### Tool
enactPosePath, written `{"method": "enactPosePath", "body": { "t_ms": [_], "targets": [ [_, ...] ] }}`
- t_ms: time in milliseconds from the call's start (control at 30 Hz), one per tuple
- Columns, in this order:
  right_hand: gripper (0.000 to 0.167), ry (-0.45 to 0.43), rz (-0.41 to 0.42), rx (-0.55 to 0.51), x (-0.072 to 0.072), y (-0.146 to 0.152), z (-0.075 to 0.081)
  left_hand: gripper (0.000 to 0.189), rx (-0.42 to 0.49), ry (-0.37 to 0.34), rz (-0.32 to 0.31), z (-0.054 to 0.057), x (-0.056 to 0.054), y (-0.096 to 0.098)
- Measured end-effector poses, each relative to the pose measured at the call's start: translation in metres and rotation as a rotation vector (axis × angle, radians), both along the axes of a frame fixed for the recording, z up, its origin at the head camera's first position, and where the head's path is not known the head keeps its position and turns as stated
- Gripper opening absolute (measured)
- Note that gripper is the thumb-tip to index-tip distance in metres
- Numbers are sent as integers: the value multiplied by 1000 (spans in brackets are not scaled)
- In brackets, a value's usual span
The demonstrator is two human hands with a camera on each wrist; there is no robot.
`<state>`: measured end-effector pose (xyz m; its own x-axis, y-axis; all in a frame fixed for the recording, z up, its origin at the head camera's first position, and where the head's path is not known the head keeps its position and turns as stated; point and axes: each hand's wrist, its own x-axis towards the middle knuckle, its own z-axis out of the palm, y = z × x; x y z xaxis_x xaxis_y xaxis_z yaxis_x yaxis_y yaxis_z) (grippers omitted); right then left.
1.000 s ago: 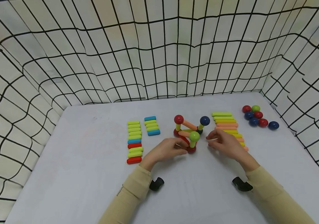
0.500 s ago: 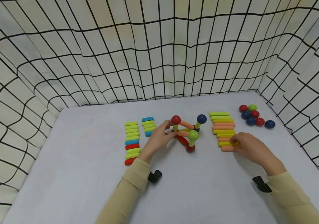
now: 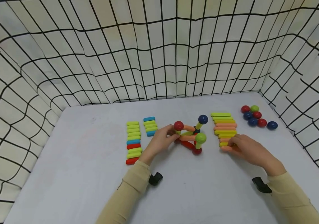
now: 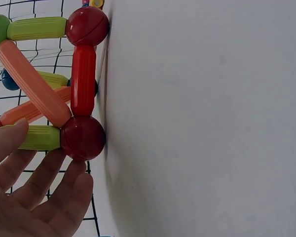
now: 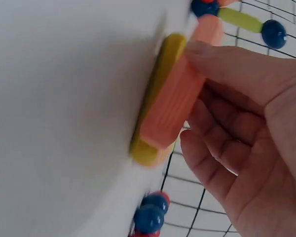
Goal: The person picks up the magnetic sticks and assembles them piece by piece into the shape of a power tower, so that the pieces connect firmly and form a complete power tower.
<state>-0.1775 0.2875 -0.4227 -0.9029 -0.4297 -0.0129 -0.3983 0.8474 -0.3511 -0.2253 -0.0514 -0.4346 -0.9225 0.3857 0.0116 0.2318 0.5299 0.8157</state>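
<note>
Peach rod (image 3: pixel 228 149), at the near end of the right-hand row, is held by the person's right hand (image 3: pixel 251 152), thumb on one face and fingers behind. I'd guess that grip near one end leaves the other free to be offered up to something. From the right wrist it crosses in front of a yellow rod (image 5: pixel 144 152); whether the two touch I can't tell. That forearm slants in from the near right, fingers pointing across the table (image 3: pixel 78 186).

Left of it stands a ball-and-rod frame (image 3: pixel 188 137), red balls at its foot. The left hand (image 3: pixel 163 139) reaches in from its left side, thumb and fingers narrowed on the lime upright (image 4: pixel 42 137) above a red base ball, probably to steady the build.

Loose rods lie side by side in a left row (image 3: pixel 133 138), a shorter row (image 3: pixel 150 126) and a right row (image 3: pixel 225 127), the longer ones on the right, likely sorted for easy picking. Farther off to the right, spare balls (image 3: pixel 257 115) sit clustered, before the black-lined backdrop (image 3: pixel 159 59).
</note>
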Motion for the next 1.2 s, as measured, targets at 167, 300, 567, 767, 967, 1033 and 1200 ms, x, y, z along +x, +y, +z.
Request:
{"method": "enactPosePath", "body": {
  "t_ms": [167, 300, 567, 767, 967, 1033, 1200],
  "targets": [
    [21, -112, -63, -320, -7, -22, 6, 26, -8, -17, 7, 0, 1, 3],
    [34, -207, -124, -505, -13, -46, 7, 26, -1, -37, 9, -1, 2, 4],
    [45, -369, -251, -668, -26, -74, 6, 24, 3, -22, 6, -1, 4, 4],
    [45, -414, -289, -702, -28, -75, -1, 26, -13, -11, 2, 0, 4, 3],
    [42, -414, -303, -708, -28, -71, -6, 27, -11, -15, 2, 1, 4, 3],
    [46, -414, -296, -710, -28, -72, -6, 26, -16, -13, 2, 1, 5, 3],
    [54, -414, -301, -708, -29, -79, -8, 27, -21, -16, 3, 1, 5, 3]
  ]
}}
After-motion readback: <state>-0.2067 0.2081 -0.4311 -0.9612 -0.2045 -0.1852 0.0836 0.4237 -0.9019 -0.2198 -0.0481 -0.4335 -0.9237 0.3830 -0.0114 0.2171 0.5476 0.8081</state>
